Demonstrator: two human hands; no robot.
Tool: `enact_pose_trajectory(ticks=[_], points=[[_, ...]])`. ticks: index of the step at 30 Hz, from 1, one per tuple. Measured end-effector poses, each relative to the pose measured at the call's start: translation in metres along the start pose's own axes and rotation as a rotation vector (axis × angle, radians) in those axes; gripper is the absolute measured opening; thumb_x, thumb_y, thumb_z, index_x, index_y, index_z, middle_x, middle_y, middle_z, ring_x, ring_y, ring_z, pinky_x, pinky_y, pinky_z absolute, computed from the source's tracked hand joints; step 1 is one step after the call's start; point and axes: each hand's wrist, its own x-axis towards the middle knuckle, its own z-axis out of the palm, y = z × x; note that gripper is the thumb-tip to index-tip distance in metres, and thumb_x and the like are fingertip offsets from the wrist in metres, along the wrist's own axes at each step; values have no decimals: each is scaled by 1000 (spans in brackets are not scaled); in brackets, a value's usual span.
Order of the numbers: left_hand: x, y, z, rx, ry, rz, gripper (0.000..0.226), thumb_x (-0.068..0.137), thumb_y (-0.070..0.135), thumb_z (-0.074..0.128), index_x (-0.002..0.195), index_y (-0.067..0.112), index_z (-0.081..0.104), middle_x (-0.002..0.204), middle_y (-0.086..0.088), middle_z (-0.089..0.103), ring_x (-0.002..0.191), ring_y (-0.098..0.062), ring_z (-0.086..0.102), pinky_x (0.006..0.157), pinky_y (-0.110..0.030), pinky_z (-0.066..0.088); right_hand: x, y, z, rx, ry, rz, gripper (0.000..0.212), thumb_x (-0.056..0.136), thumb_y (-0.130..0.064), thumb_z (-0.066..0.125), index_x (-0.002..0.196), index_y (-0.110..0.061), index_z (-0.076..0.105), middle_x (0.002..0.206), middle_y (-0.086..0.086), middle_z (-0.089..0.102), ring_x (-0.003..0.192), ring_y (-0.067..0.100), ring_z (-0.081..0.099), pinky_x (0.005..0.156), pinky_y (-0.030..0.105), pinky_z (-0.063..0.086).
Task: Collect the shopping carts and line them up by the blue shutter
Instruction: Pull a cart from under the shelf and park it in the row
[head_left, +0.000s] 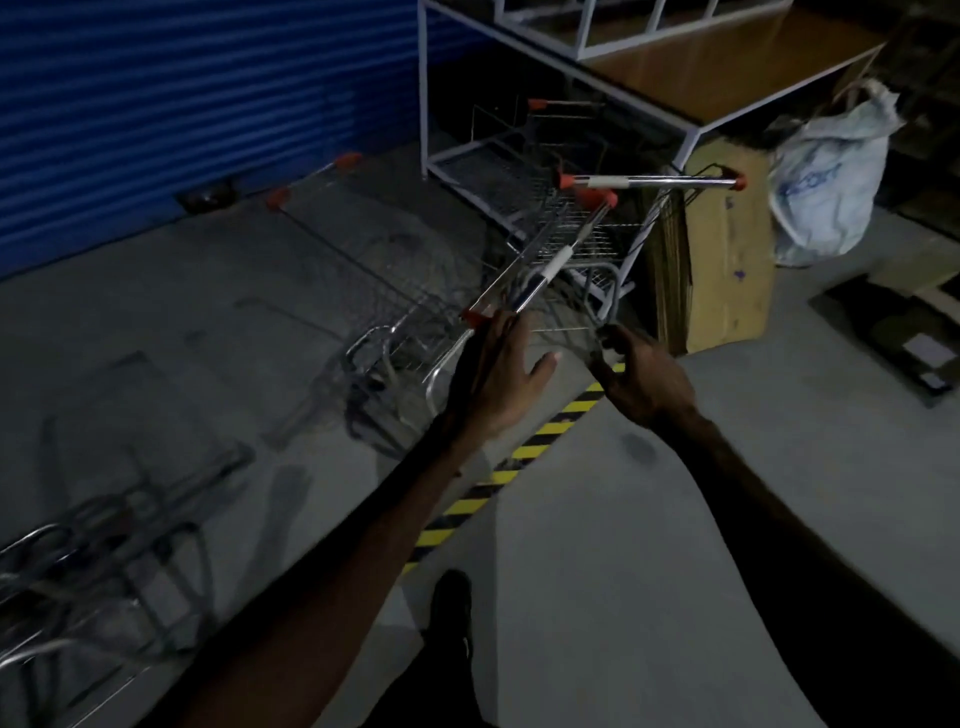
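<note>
At the bottom of the frame a dark shoe (451, 605) stands on the grey floor (597, 519) beside a yellow-and-black hazard stripe (519, 457). Lower left, blurred chrome tubing (78, 571) is cut off by the edge and too smeared to identify. Mid-frame, the left hand (501, 371) is spread, fingers straight, its fingertips at the red-capped near end of a shopping cart's handle bar (550, 262); whether they press it is unclear. The right hand (641, 371), just right of it, curls around thin wire of that cart (582, 239), the grip half lost in shadow. Another cart (384, 306) lies dim and blurred to the left. Beyond, a third handle (654, 181) fronts a cardboard box (727, 260), a white sack (826, 182) and a white-framed rack (571, 67). Upper left hangs the blue shutter (182, 104).
</note>
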Motion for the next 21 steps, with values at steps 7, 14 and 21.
enact_pose_trajectory(ticks=[7,14,21], points=[[151,-28,62,-53,-241,-263,64,99,53,68,151,21,50,148,-13,52,131,-39,53,102,-56,51,152,27,-17,-231,-172,4,65,105,-38,66,162,-17,42,150,21,56,129,44,60,99,51,55],[198,-40,94,-346,-346,-473,63,102,46,68,159,33,45,116,-1,60,99,-29,63,77,-37,47,235,34,-3,-351,-217,-47,70,103,-40,69,162,-15,41,153,22,53,131,46,57,98,53,55],[160,-57,99,-13,-161,-560,42,102,54,62,122,18,66,120,-14,72,112,-37,69,92,-43,53,256,32,10,-437,-309,-130,67,100,-38,73,158,-17,46,160,16,49,141,41,51,102,53,53]])
